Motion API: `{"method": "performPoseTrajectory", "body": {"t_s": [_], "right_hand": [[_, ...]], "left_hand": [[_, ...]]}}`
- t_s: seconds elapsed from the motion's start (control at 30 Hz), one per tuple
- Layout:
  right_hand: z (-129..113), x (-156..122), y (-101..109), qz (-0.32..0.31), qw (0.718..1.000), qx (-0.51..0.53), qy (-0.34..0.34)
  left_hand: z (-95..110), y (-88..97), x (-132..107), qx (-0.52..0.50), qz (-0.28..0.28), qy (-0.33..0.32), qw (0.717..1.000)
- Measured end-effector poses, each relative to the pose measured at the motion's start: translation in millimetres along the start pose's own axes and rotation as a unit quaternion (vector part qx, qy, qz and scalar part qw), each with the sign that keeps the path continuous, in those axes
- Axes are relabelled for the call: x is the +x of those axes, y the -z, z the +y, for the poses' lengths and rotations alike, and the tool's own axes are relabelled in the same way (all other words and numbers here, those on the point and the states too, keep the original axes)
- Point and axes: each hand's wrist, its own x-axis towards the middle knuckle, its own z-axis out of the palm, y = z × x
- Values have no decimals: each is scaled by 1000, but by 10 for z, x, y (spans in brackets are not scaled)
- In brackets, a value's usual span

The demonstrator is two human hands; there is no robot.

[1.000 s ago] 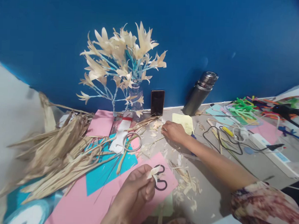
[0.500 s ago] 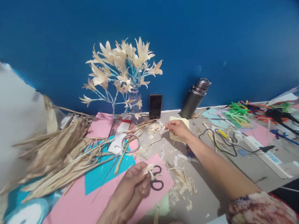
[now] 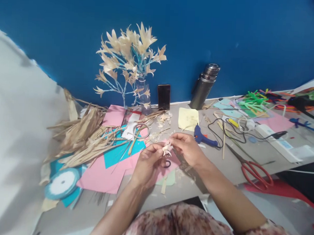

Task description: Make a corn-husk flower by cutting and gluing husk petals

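Between the thumb and fingers of my left hand [image 3: 149,162] is a small cream flower [image 3: 167,149] of dried husk, its petals pointing down and right. My right hand [image 3: 187,148] is closed in a pinch at the flower's upper edge; what sits between its fingertips is too small to make out. Below the flower, a dark scissor handle loop [image 3: 167,163] shows on pink paper [image 3: 105,176], the rest hidden by my left hand. Behind my hands, a clear bottle [image 3: 141,92] holds a bunch of similar husk flowers [image 3: 131,50] on blue-wrapped stems.
Dried husks [image 3: 83,135] are heaped at left, beside a ribbon roll [image 3: 62,183]. A phone [image 3: 163,97] and a steel flask [image 3: 205,86] stand by the wall. Right lie a blue glue gun [image 3: 205,137], red-handled scissors [image 3: 256,172] and a power strip [image 3: 278,143].
My right hand has come back from the husk scraps by the yellow paper to the flower in my left hand. The view has shifted, uncovering the glue gun and red-handled scissors.
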Motion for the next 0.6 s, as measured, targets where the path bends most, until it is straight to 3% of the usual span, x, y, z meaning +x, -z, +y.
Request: {"method": "performPoseTrajectory", "body": {"t_s": [0.27, 0.6], "right_hand": [[22, -321, -85, 7, 999, 50, 13], [160, -520, -274, -3, 997, 54, 59]], "left_hand": [[-53, 61, -127, -45, -44, -14, 998], [-144, 42, -251, 32, -43, -125, 991]]}}
